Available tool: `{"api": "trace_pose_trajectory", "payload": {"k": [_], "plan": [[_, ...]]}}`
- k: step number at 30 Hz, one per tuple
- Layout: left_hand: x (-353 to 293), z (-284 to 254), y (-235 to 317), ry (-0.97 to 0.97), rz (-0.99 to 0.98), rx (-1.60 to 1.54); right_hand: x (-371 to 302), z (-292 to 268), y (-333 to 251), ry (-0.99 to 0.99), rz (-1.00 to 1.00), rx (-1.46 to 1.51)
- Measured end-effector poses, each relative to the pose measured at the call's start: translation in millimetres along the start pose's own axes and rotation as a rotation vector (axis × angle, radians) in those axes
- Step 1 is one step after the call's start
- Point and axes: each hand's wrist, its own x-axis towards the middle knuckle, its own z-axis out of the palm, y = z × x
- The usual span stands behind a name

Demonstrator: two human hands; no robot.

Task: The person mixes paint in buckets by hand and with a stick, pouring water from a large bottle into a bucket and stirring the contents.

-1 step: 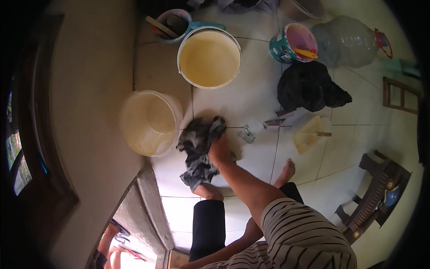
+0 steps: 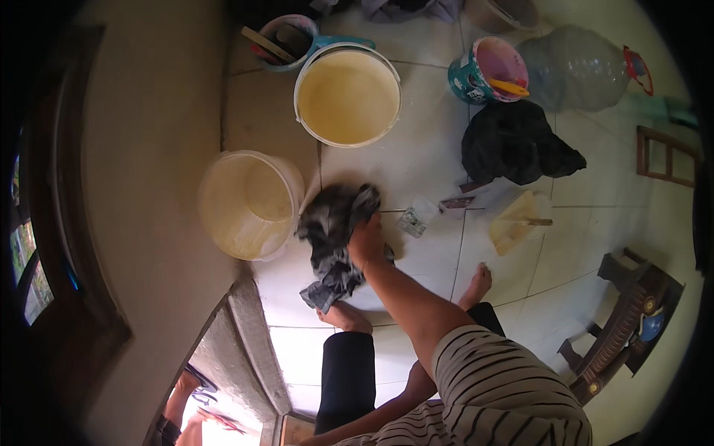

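A crumpled grey-and-black cloth (image 2: 331,223) lies bunched on the tiled floor, just right of a translucent white bucket. My right hand (image 2: 366,241) presses down on its right side with fingers closed into the folds. Its lower end touches my bare left foot (image 2: 346,317). Across my lap runs my left forearm (image 2: 379,411); the fingers of that hand are hidden behind my right arm. The translucent bucket (image 2: 249,204) leans beside the wall, and a white bucket of cream-coloured paint (image 2: 348,97) stands farther ahead.
Farther off are a small paint pot (image 2: 286,44) with a wooden stick, a teal pot (image 2: 487,70) with a yellow-handled brush, a large clear bottle (image 2: 580,70) and a black plastic bag (image 2: 517,145). A yellowish scraper-like piece (image 2: 515,223) and carved wooden furniture (image 2: 625,320) are at right.
The cloth's upper part and my right hand have shifted slightly forward and to the right. The buckets and the other things stay in place.
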Motion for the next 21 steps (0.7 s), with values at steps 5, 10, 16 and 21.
{"api": "trace_pose_trajectory", "payload": {"k": [5, 10, 16, 21], "plan": [[-6, -7, 15, 0.022, 0.025, 0.044, 51, -46, -34, 0.04, 0.314, 0.24], [-8, -10, 18, 0.003, 0.084, 0.065, 23, -28, -10, 0.045, 0.24, 0.107], [-19, 2, 65, 0.041, 0.189, 0.342, 40, -68, 47, -0.551, -0.276, 0.089], [-13, 6, 63, 0.091, 0.17, 0.287, 82, -197, 33, -0.245, 0.17, 0.903]]}}
